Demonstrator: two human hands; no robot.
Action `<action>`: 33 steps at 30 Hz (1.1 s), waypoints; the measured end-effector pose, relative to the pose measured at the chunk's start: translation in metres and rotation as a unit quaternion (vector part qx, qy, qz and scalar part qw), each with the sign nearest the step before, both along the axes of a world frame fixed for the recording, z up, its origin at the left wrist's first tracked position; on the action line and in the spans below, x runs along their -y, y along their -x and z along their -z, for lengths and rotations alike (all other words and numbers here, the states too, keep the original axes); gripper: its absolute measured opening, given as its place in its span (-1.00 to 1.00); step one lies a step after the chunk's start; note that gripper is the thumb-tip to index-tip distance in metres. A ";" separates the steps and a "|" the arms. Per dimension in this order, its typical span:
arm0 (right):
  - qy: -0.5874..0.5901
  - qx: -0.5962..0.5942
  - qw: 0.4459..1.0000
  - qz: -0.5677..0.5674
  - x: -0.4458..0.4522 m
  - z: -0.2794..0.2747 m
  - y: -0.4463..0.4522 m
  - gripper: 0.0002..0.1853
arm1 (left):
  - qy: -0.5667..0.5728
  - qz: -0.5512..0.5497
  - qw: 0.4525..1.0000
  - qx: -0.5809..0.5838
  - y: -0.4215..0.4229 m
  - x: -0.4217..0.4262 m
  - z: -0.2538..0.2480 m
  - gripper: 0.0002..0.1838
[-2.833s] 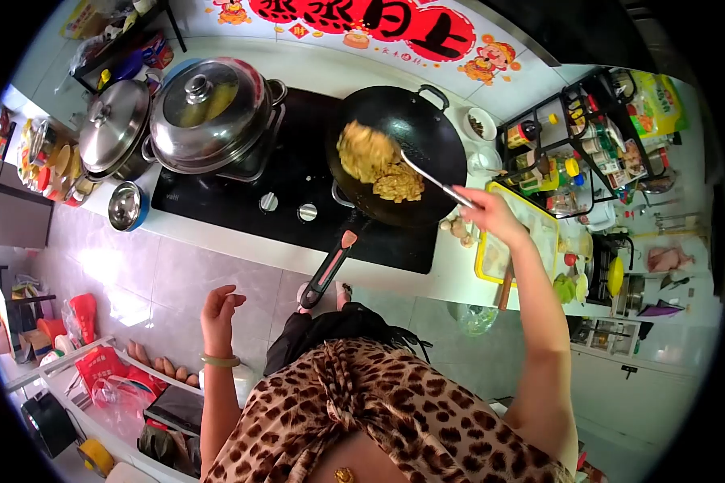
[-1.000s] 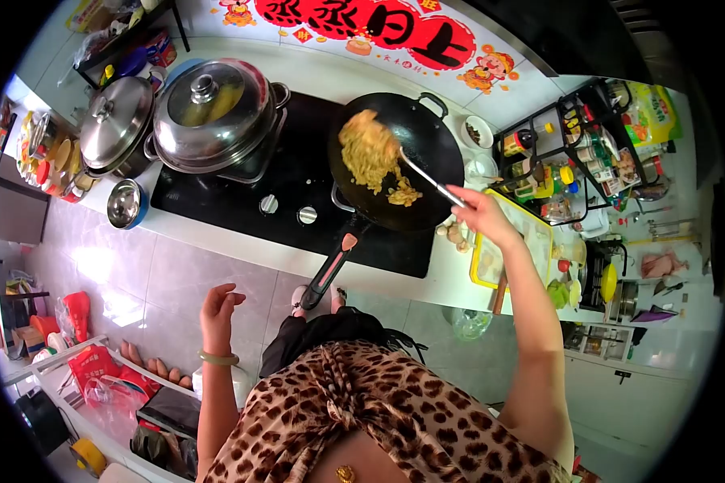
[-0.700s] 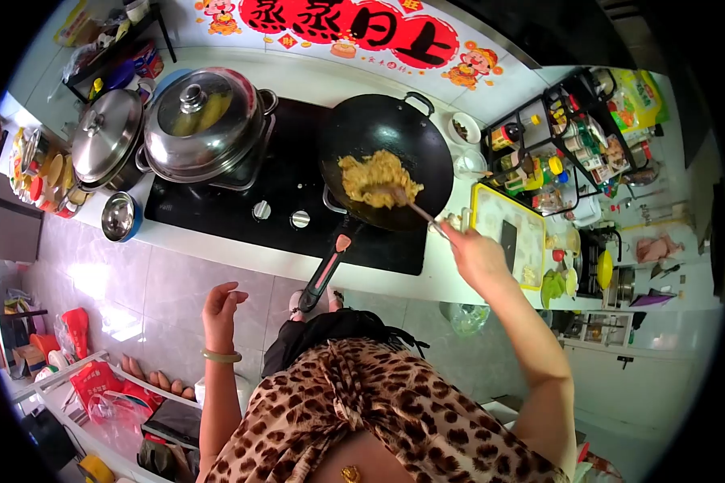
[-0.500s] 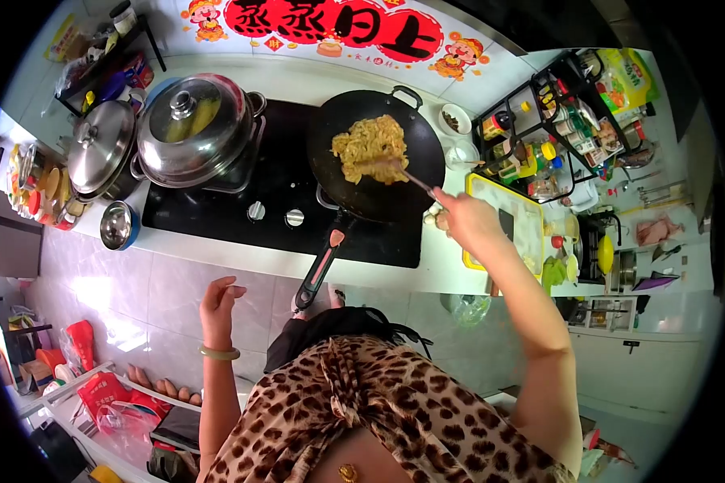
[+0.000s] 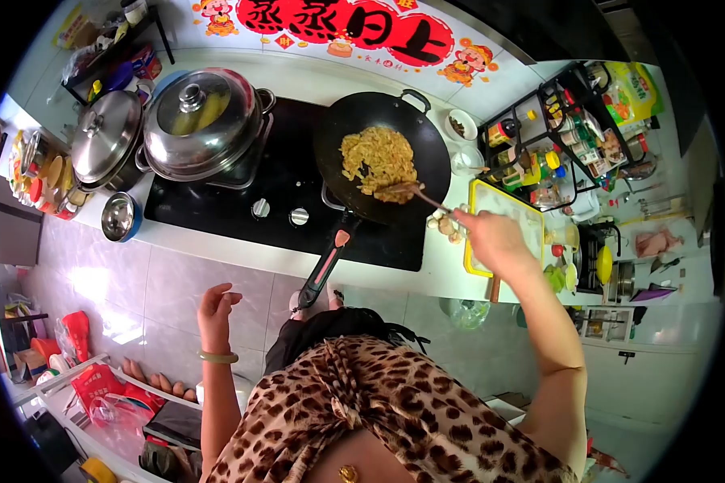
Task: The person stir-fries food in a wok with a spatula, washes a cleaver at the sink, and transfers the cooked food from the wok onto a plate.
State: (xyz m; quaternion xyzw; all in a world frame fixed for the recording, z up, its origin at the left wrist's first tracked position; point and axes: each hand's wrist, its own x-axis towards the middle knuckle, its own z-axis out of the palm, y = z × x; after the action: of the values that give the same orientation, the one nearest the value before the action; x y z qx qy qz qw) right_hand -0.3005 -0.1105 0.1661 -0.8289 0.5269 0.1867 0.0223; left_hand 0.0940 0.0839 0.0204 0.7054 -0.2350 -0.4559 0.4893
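A black wok [image 5: 334, 165] sits on the right side of the dark glass stove [image 5: 298, 149], its long handle [image 5: 328, 266] pointing towards my body. Chopped, yellow-brown food [image 5: 376, 153] lies in the wok. My right hand [image 5: 491, 241] is closed around the handle of a spatula [image 5: 432, 198], whose head rests in the food at the wok's lower right. My left hand [image 5: 217, 310] hangs in the air in front of the counter edge, left of the wok handle. Its fingers are loosely bent and apart, and nothing is in them.
A lidded steamer pot [image 5: 201, 129] stands on the stove's left, beside another lidded pot [image 5: 105, 141]. A metal bowl [image 5: 120, 217] sits near the counter edge. At right are a yellow-rimmed cutting board [image 5: 503, 205], garlic [image 5: 445, 227], small bowls [image 5: 460, 124] and a spice rack [image 5: 552, 133].
My right hand has moved slightly right and down, drawing the spatula towards the wok's lower right edge. Some food has shifted that way. My left hand stays nearly still.
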 end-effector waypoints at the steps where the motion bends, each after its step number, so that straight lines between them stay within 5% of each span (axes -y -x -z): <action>1: 0.000 0.001 1.000 -0.002 0.003 0.010 -0.006 -0.55 | -0.001 0.004 1.000 -0.007 0.000 -0.001 0.002 -0.81; 5: 0.084 0.066 0.994 -0.019 0.031 0.041 -0.027 -0.56 | 0.004 0.025 1.000 0.000 0.005 0.001 -0.001 -0.80; 6: 0.010 0.150 0.986 0.070 0.034 0.027 -0.027 -0.56 | 0.013 0.030 0.999 0.009 0.005 0.003 -0.004 -0.80; 8: 0.005 0.269 0.963 0.000 0.056 0.047 0.025 -0.57 | 0.022 0.032 0.999 0.010 0.006 0.007 -0.006 -0.80; 10: -0.176 0.286 0.912 0.234 0.050 -0.009 0.041 -0.58 | 0.008 0.012 1.000 0.008 0.005 0.008 -0.005 -0.79; 13: -0.238 0.280 0.880 0.300 0.071 -0.035 0.066 -0.67 | 0.006 0.012 1.000 0.007 0.004 0.002 0.000 -0.79; 15: -0.292 0.227 0.851 0.373 0.102 -0.026 0.069 -0.78 | -0.003 0.007 1.000 0.008 0.004 -0.004 -0.001 -0.80; 17: -0.329 0.297 0.814 0.376 0.130 0.021 0.080 -0.82 | -0.008 -0.001 1.000 0.010 0.006 -0.009 -0.001 -0.80; 19: -0.407 0.435 0.709 0.377 0.145 0.061 0.069 -0.79 | -0.016 -0.001 1.000 0.008 0.009 -0.015 -0.002 -0.80; 23: -0.407 0.528 0.664 0.339 0.110 0.081 0.032 -0.65 | -0.021 0.009 1.000 0.014 0.011 -0.020 -0.012 -0.80; 27: -0.147 0.391 0.905 0.087 0.055 0.055 0.036 -0.61 | -0.013 0.005 1.000 0.007 0.016 -0.011 -0.011 -0.80; 33: 0.012 0.090 0.996 -0.012 -0.027 0.020 0.013 -0.52 | 0.005 0.026 1.000 0.004 0.017 0.002 0.000 -0.80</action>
State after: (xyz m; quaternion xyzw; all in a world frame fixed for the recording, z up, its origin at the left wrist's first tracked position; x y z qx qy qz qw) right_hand -0.3136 -0.0837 0.1457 -0.8486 0.5151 0.1052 0.0581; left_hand 0.0775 0.0821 0.0206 0.6984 -0.2574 -0.4641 0.4801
